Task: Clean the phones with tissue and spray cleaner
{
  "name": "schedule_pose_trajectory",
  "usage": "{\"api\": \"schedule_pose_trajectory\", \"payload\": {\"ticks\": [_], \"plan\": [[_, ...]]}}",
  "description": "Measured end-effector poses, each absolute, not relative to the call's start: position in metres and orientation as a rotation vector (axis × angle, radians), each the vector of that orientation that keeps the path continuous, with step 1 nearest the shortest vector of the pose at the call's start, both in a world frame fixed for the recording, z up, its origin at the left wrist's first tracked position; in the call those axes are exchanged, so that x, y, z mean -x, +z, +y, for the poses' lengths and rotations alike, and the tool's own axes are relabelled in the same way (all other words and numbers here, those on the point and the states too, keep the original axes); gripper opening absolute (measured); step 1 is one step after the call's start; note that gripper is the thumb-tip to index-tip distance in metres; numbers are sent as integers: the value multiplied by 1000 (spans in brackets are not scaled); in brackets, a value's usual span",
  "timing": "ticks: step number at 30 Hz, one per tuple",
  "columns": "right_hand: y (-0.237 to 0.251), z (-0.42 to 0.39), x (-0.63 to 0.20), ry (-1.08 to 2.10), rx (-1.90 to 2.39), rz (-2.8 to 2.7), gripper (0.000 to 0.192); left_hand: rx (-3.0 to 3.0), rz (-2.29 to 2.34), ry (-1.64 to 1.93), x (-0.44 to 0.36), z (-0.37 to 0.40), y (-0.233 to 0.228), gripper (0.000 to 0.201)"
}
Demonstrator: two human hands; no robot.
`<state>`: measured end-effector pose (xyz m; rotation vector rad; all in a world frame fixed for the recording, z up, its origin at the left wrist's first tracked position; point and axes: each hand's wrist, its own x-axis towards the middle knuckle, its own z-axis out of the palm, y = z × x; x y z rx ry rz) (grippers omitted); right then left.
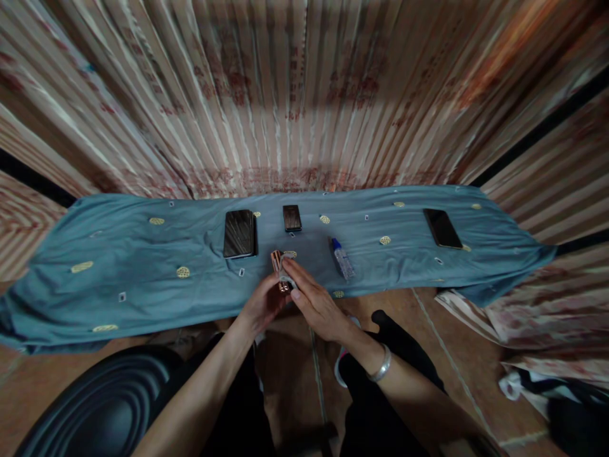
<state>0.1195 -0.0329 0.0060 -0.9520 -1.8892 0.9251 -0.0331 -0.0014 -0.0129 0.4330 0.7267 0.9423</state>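
Note:
My left hand (pixel 265 303) is closed around a shiny rose-gold tube (pixel 276 259) near the front edge of the cloth-covered table. My right hand (pixel 321 310), with its fingers drawn together, presses a small grey cloth (pixel 286 274) against the tube. The lower part of the tube shows between both hands; its far side is hidden. To the right lies a clear tube-like item with a blue cap (pixel 341 258), too blurred to name exactly. Beyond my hands is a small dark flat case (pixel 292 218).
On the blue tablecloth (pixel 137 266), a dark flat device or wallet (pixel 238 233) lies left of centre and a black phone (pixel 442 228) far right. A pleated curtain (pixel 304 108) hangs behind the table. A black round stool (pixel 102 406) stands at lower left.

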Motion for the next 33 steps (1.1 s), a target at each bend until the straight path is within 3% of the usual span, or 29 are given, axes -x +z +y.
{"api": "schedule_pose_trajectory", "payload": {"ticks": [8,22,33], "plan": [[-3,-19,-126,934,1065,-1828,60,-456,694,928,20,-6,-3,27],[-9,-15,-116,946,1045,-1734,49,-375,712,1050,32,12,8,16],[3,-18,-111,988,986,-1697,47,-318,789,1088,28,16,-4,21]]}}
